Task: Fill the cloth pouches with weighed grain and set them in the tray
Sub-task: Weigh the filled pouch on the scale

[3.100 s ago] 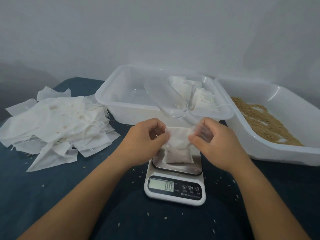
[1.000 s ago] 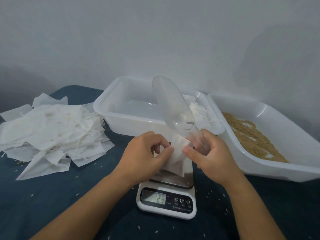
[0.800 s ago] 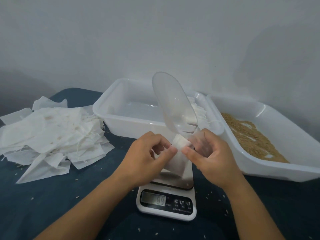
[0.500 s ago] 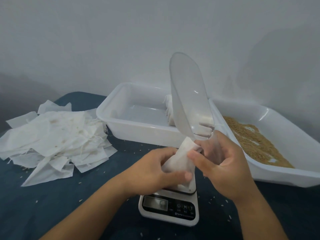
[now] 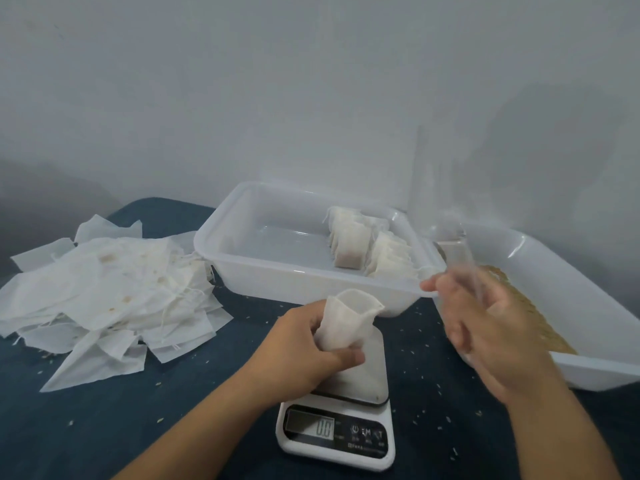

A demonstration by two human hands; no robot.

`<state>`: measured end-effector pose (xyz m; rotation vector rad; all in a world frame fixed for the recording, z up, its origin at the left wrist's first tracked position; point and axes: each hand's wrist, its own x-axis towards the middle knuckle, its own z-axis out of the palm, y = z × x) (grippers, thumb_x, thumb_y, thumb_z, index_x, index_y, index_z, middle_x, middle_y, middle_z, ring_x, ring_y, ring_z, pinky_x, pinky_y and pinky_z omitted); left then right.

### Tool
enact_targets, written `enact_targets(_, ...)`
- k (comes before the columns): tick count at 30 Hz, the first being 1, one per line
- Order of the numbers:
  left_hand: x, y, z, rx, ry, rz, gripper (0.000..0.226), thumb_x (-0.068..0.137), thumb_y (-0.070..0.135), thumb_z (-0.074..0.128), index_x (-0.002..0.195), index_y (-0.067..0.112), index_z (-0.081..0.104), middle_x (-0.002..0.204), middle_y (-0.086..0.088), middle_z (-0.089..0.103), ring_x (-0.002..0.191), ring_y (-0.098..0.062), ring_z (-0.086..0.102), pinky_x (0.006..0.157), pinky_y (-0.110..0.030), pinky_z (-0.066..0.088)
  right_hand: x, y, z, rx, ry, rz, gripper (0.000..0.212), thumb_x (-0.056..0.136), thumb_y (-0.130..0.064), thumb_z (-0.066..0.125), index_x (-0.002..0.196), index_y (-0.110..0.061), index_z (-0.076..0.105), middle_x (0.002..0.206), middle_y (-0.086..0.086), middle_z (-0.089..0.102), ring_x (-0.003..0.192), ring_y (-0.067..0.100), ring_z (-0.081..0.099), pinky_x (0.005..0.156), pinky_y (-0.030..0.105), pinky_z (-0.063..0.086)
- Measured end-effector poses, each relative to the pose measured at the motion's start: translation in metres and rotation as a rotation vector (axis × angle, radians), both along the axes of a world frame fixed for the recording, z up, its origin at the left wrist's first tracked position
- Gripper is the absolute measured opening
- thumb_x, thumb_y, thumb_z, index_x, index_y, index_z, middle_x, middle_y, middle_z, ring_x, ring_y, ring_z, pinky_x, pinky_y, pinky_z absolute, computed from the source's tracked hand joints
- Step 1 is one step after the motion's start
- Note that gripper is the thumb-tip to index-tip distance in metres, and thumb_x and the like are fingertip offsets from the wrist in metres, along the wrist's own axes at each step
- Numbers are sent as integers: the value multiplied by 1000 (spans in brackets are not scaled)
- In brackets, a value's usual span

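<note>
From the head view, the left hand [image 5: 304, 344] has its fingers and thumb curled round a white cloth pouch [image 5: 343, 323], which stands upright with its mouth gaping open just above the steel plate of the kitchen scale [image 5: 341, 424]; the display reads 0.0. The right hand [image 5: 485, 327] is blurred — it holds the handle of a clear plastic scoop [image 5: 450, 244] that points up and away, though how the fingers close on it is hard to make out. Behind the hands sits a white tray [image 5: 242, 237] with two rows of filled pouches [image 5: 367, 251] standing at its right end, the rest of its floor bare. Just right of it, touching or nearly so, a second white bin [image 5: 588, 296] holds brown grain [image 5: 540, 317]; the right hand and scoop cover part of it. At the left of the dark blue desk [image 5: 104, 427] lies a loose heap of empty pouches [image 5: 104, 296], some stained — stray grains [image 5: 426, 348] dot the desk around the scale.
</note>
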<state>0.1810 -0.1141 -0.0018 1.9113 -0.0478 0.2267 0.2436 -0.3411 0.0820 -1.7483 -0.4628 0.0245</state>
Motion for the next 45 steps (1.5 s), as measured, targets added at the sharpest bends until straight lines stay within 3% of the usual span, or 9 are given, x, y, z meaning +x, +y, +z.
enact_targets(4, 2, 3, -1, 73, -43, 60, 33, 73, 43, 85, 95, 53, 63, 89, 25, 70, 80, 6, 64, 65, -13, 44, 27, -41, 24, -278, 0, -177, 43, 68, -72, 78, 102, -46, 71, 66, -12, 64, 45, 6, 49, 41, 17, 41)
enact_targets(9, 1, -1, -1, 124, -30, 27, 38, 74, 44, 87, 98, 59, 62, 93, 30, 70, 85, 8, 65, 68, -19, 46, 78, -118, 43, -957, -17, -358, 30, 86, -42, 81, 111, -32, 68, 109, -3, 66, 94, 20, 65, 76, 41, 57)
enact_targets(16, 1, -6, -5, 172, -42, 15, 34, 75, 38, 87, 99, 49, 65, 92, 26, 71, 85, 4, 65, 69, -20, 45, 114, -177, 77, -1479, 125, -391, 26, 74, -37, 91, 96, -37, 79, 101, -9, 71, 90, 19, 68, 80, 34, 57)
enact_targets(22, 2, -5, -8, 175, -31, 23, 31, 74, 41, 85, 100, 42, 68, 94, 25, 72, 88, 2, 66, 73, -23, 49, 122, -173, 86, -1528, 257, -240, 21, 63, -43, 93, 77, -51, 80, 102, -14, 76, 96, 16, 69, 99, 44, 55)
enact_targets(28, 2, -3, -9, 176, -62, 27, 27, 75, 36, 85, 94, 41, 66, 89, 22, 71, 84, 2, 65, 68, -14, 44, 128, -138, 54, -1396, 225, -175, 2, 78, -43, 83, 77, -42, 81, 83, -3, 70, 65, 17, 52, 56, 24, 44)
enact_targets(30, 2, -4, -10, 175, -68, 27, 29, 76, 32, 85, 93, 44, 65, 88, 22, 71, 82, 2, 64, 66, -10, 43, 130, -130, 38, -1244, 200, -218, 5, 79, -41, 84, 76, -39, 81, 83, -3, 70, 69, 18, 56, 57, 26, 45)
enact_targets(35, 2, -4, -10, 186, -62, 45, 28, 77, 36, 84, 96, 45, 64, 90, 23, 71, 85, 2, 65, 66, -12, 43, 137, -109, -1, -1075, 125, -277, 23, 87, -53, 76, 94, -31, 76, 103, -7, 66, 89, 16, 64, 82, 34, 49)
enact_targets(40, 0, -4, -8, 176, -35, 74, 24, 78, 38, 84, 94, 38, 67, 90, 23, 71, 86, 3, 65, 68, -20, 46, 140, -101, -15, -927, 133, -352, 21, 99, -39, 66, 92, -19, 71, 66, -5, 56, 59, 15, 52, 61, 31, 42)
enact_targets(45, 1, -4, -7, 152, -37, 103, 24, 79, 35, 84, 96, 40, 67, 91, 28, 70, 88, 7, 64, 69, -17, 43, 127, -99, -18, -742, 9, -477, 35, 101, -37, 63, 129, -17, 67, 100, -2, 68, 87, 23, 67, 81, 40, 53)
